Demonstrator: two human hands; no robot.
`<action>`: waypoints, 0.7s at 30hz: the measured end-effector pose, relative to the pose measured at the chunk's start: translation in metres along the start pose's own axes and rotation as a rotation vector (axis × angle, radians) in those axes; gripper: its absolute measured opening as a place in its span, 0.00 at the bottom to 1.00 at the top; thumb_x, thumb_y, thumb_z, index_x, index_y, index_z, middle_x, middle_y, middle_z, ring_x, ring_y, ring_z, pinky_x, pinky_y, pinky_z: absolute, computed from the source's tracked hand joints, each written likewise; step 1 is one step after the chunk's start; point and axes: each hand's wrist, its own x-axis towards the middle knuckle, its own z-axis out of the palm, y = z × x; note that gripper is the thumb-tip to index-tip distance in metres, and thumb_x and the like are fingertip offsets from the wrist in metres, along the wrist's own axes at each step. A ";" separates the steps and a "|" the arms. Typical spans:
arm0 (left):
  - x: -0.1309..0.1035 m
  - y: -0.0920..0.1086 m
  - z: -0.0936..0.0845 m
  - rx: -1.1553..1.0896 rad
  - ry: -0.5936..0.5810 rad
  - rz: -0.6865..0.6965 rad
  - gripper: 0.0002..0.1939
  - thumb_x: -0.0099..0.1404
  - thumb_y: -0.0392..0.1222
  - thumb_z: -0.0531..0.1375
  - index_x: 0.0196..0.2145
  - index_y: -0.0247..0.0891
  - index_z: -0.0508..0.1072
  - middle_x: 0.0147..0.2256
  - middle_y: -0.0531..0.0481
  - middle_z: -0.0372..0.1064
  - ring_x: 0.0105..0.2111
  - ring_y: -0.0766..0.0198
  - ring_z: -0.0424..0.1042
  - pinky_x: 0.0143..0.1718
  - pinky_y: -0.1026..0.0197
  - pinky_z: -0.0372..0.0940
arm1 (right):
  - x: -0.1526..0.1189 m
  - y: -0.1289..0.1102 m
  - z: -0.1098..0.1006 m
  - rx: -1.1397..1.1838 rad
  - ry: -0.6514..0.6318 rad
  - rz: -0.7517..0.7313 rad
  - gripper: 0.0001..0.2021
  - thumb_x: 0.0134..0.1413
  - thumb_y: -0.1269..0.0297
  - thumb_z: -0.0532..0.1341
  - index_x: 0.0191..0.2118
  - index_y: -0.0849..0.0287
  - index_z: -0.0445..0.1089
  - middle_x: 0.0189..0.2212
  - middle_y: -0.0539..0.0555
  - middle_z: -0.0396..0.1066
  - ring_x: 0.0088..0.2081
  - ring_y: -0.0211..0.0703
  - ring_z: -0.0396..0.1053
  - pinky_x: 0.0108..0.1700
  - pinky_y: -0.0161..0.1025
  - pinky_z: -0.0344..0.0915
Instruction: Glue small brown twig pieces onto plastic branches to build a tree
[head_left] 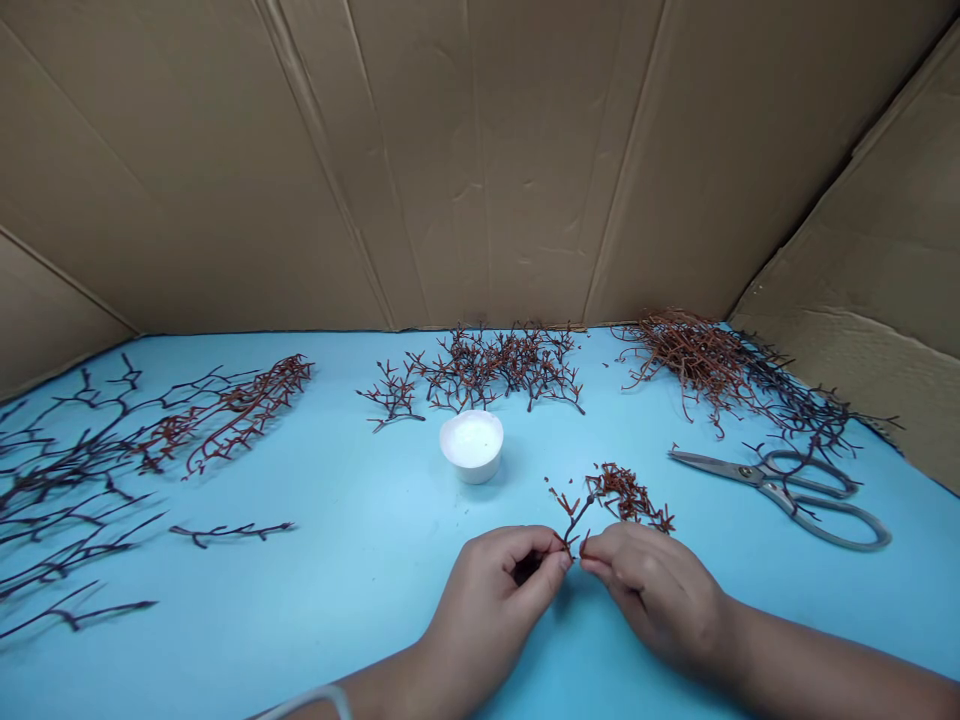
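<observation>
Left hand [499, 600] pinches a twig [576, 518] at its near end | twig juts beyond the grip | right hand [667, 590], just beside, pinches what looks like a sliver [585, 542]

A head-worn camera faces forward and down across a blue counter [337, 590] toward cardboard [487, 160]. The left hand [501, 585] and right hand [664, 590] appear close.

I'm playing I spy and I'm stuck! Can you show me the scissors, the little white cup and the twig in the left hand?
Scissors [746, 472]: head view, on the pivot.
White cup [474, 471]: head view, on its front outer wall.
Twig [576, 520]: head view, on its dark stem.
</observation>
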 end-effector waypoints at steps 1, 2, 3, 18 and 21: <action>0.000 0.000 0.000 0.007 0.003 0.005 0.13 0.60 0.44 0.52 0.22 0.37 0.68 0.20 0.55 0.59 0.22 0.68 0.58 0.25 0.67 0.54 | 0.000 0.000 -0.002 -0.029 -0.020 -0.040 0.05 0.55 0.76 0.53 0.34 0.60 0.59 0.30 0.55 0.69 0.31 0.39 0.66 0.32 0.38 0.66; 0.000 0.001 0.000 0.010 0.005 0.009 0.13 0.60 0.44 0.52 0.22 0.37 0.68 0.20 0.55 0.60 0.22 0.68 0.58 0.25 0.67 0.54 | 0.000 0.000 -0.004 -0.059 -0.042 -0.075 0.05 0.55 0.77 0.53 0.35 0.61 0.60 0.30 0.56 0.70 0.31 0.40 0.66 0.33 0.39 0.66; 0.000 0.002 0.000 0.010 0.006 0.010 0.13 0.60 0.44 0.52 0.22 0.37 0.69 0.20 0.55 0.60 0.22 0.68 0.58 0.25 0.67 0.54 | 0.000 0.000 -0.005 -0.086 -0.063 -0.101 0.05 0.55 0.77 0.53 0.35 0.61 0.61 0.31 0.57 0.70 0.32 0.41 0.67 0.33 0.40 0.66; -0.002 0.003 -0.001 0.032 0.000 0.048 0.13 0.61 0.43 0.51 0.22 0.38 0.68 0.22 0.54 0.62 0.24 0.66 0.61 0.27 0.66 0.56 | -0.001 0.001 -0.002 -0.078 -0.068 -0.067 0.05 0.55 0.77 0.53 0.35 0.61 0.59 0.32 0.56 0.70 0.29 0.38 0.64 0.30 0.37 0.64; -0.002 0.003 -0.001 0.042 0.002 0.053 0.13 0.61 0.42 0.51 0.22 0.38 0.67 0.22 0.54 0.62 0.24 0.66 0.61 0.27 0.66 0.55 | 0.001 0.000 -0.003 -0.065 -0.066 -0.053 0.05 0.55 0.77 0.53 0.35 0.61 0.59 0.31 0.56 0.69 0.29 0.38 0.64 0.30 0.37 0.64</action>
